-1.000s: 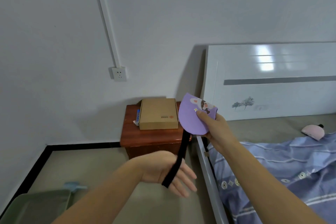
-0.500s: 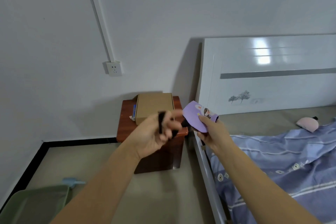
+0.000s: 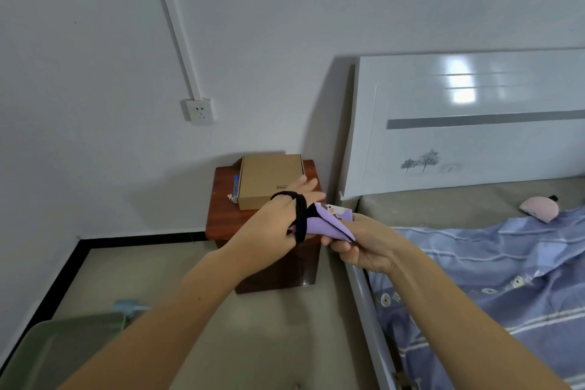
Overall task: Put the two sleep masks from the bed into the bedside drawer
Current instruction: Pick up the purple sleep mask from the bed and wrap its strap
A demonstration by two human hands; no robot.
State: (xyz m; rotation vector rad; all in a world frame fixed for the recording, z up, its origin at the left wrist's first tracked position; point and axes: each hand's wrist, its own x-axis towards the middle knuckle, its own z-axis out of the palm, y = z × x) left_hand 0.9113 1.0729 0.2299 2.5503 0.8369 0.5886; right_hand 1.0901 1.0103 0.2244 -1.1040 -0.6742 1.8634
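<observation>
A purple sleep mask [image 3: 329,225] with a cartoon print is folded between my hands, in front of the brown bedside cabinet [image 3: 221,218]. My right hand [image 3: 361,247] grips the folded purple part. My left hand [image 3: 278,228] has the mask's black strap [image 3: 300,215] wound around its fingers. A pink sleep mask [image 3: 539,208] lies on the bed at the far right, beside the blue striped quilt [image 3: 493,275]. The cabinet's drawer front is hidden behind my hands.
A cardboard box [image 3: 269,179] lies on top of the cabinet, with a small blue item [image 3: 235,185] at its left. The white headboard [image 3: 468,123] stands at the right. A green bin [image 3: 60,348] sits at the lower left. A wall socket [image 3: 199,110] is above the cabinet.
The mask has been folded smaller. My left hand rose from below and wound the hanging black strap around its fingers, meeting my right hand. The view has shifted closer to the cabinet.
</observation>
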